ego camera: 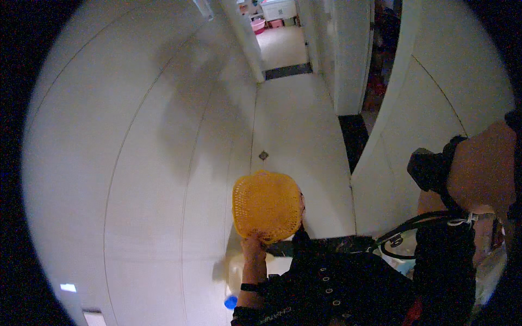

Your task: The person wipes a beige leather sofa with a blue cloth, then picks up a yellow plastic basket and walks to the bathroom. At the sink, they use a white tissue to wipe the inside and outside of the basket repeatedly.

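Observation:
A yellow perforated plastic basket [267,203] is held out in front of me over the light tiled floor. My left hand [253,240] grips its near rim at the lower left, a dark band around that wrist; the fingers are mostly hidden by the basket. My right hand [302,203] holds the basket's right side, with only part of it showing past the rim. What the basket holds, if anything, cannot be made out.
A tiled wall [142,163] runs along the left, with a doorway and dark sill [288,71] ahead. Another dark sill [352,136] lies at right. A blue-capped container [231,302] stands below left. Another person's arm [481,167] is at right.

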Available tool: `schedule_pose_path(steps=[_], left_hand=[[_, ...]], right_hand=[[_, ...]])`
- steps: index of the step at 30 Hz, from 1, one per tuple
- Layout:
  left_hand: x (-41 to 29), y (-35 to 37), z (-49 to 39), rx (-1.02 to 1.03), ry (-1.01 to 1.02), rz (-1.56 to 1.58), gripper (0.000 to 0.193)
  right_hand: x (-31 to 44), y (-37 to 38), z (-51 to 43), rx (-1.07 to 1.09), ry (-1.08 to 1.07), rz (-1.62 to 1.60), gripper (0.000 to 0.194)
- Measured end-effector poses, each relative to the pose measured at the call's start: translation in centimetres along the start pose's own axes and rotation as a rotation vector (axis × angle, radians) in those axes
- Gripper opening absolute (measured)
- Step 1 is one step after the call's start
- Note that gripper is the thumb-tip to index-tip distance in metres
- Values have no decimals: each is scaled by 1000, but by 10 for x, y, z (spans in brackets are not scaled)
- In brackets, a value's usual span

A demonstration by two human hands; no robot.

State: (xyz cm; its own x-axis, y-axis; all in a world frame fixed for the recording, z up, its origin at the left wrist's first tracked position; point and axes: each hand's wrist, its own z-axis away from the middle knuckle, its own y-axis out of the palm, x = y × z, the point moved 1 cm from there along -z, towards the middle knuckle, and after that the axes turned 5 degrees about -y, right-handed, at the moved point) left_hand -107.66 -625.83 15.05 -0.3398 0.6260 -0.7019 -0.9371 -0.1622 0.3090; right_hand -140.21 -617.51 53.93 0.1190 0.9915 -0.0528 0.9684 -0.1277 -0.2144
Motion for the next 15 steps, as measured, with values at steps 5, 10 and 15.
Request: schedule_pose_path(steps=[5,10,15], left_hand=[[-71,61,-81,195,235,-504,41],[-158,154,-221,166,320,-516,43],[-188,253,-282,176,191,-568,42]], right_hand=[[-104,7,3,-39,-9,104,32],[-221,-36,20,-134,-15,296,32],[-278,-130,97,-200,517,738,29]])
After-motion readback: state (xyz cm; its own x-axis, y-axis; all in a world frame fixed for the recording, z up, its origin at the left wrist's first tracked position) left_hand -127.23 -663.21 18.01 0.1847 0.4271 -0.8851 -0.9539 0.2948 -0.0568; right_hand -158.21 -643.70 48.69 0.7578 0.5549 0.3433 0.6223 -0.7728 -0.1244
